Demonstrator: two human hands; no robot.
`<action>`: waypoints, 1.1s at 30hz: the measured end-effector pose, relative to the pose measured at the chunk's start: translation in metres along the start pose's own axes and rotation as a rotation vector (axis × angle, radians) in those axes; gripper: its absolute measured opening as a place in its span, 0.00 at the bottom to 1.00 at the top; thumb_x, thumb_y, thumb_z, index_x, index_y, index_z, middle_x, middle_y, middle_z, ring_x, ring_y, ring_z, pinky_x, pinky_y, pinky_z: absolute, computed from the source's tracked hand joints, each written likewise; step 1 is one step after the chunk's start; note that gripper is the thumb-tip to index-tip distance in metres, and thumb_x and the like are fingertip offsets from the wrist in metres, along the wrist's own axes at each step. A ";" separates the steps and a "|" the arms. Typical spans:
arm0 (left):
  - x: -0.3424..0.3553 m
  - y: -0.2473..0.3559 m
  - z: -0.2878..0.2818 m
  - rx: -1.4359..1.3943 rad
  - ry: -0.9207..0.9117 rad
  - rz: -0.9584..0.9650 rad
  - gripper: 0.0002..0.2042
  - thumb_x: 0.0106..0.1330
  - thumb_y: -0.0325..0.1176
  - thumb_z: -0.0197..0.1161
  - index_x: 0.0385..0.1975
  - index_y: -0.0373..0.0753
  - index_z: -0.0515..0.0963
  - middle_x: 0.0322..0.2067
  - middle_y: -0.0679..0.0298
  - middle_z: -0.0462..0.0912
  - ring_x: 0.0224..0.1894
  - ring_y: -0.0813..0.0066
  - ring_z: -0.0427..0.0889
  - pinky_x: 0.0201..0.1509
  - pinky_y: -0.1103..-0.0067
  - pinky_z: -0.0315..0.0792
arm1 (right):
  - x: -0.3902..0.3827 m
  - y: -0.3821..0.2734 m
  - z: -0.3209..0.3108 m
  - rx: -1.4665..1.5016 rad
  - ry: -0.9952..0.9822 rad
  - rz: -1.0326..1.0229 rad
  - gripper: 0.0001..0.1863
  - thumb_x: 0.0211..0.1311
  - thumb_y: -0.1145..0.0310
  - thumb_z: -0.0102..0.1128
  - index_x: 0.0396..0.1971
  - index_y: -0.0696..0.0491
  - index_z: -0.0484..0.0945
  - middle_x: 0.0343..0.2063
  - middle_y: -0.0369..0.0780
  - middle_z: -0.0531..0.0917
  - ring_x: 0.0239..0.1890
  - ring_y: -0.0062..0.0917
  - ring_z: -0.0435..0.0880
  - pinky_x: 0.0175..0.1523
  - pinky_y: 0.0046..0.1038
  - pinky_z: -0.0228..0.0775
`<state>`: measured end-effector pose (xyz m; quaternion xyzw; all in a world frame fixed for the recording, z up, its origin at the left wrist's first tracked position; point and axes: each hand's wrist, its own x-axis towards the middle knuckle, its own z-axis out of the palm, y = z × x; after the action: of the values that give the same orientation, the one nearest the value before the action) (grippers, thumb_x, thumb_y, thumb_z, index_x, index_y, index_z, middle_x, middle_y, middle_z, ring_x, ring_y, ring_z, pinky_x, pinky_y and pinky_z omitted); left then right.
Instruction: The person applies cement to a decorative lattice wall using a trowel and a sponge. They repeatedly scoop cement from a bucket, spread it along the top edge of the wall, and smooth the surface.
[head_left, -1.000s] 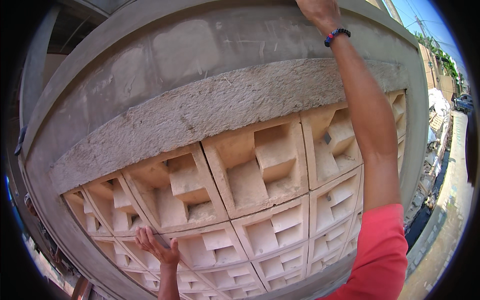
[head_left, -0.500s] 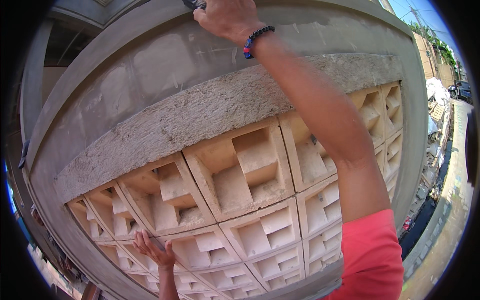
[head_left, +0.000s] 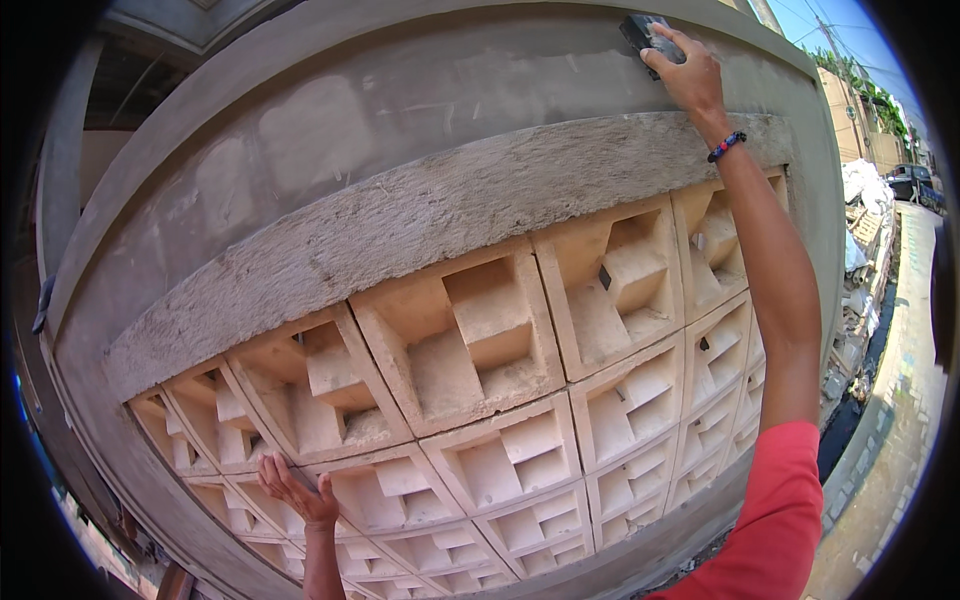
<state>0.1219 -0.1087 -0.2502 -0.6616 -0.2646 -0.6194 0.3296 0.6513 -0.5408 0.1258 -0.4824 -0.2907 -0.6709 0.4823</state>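
My right hand [head_left: 688,80] is raised at the upper right, closed on a dark, block-shaped tool [head_left: 648,38] against the smooth grey plaster band [head_left: 450,80] of the wall. Below that band runs a rough, pale concrete strip [head_left: 400,210] over a grid of cream patterned breeze blocks [head_left: 457,330]. At the lower left my left hand [head_left: 300,488] rests on the blocks with its fingers spread and nothing visible in it.
An open structure with a grey post [head_left: 60,190] stands at the upper left. At the right are piled sacks and rubble [head_left: 862,195], a narrow drain, a paved lane [head_left: 895,380], a parked vehicle [head_left: 910,185], poles, wires and greenery.
My right hand with the dark tool has swept left along the upper band, then back to the right. My left hand has stayed on the blocks, shifting only slightly in the picture.
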 end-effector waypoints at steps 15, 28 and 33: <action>-0.001 0.001 0.000 -0.068 0.001 -0.010 0.40 0.69 0.63 0.41 0.66 0.30 0.57 0.65 0.45 0.59 0.69 0.44 0.53 0.70 0.53 0.44 | 0.001 -0.121 0.041 0.117 0.124 0.092 0.20 0.48 0.66 0.61 0.42 0.58 0.84 0.34 0.54 0.83 0.44 0.45 0.80 0.54 0.40 0.70; -0.001 -0.003 0.005 -0.004 -0.009 0.019 0.40 0.69 0.63 0.41 0.66 0.30 0.57 0.65 0.45 0.59 0.69 0.45 0.54 0.71 0.53 0.44 | 0.004 -0.116 0.015 0.198 0.222 0.046 0.22 0.51 0.66 0.64 0.47 0.58 0.81 0.38 0.51 0.83 0.45 0.43 0.80 0.55 0.38 0.71; 0.001 0.003 0.004 -0.037 0.000 -0.010 0.40 0.69 0.63 0.41 0.66 0.30 0.57 0.65 0.45 0.59 0.69 0.45 0.54 0.71 0.53 0.44 | 0.024 -0.078 0.026 0.108 0.205 -0.132 0.23 0.53 0.64 0.62 0.50 0.57 0.80 0.40 0.55 0.82 0.45 0.46 0.80 0.53 0.40 0.72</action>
<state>0.1269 -0.1074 -0.2499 -0.6663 -0.2565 -0.6256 0.3143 0.5870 -0.4994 0.1636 -0.3645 -0.3066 -0.7305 0.4894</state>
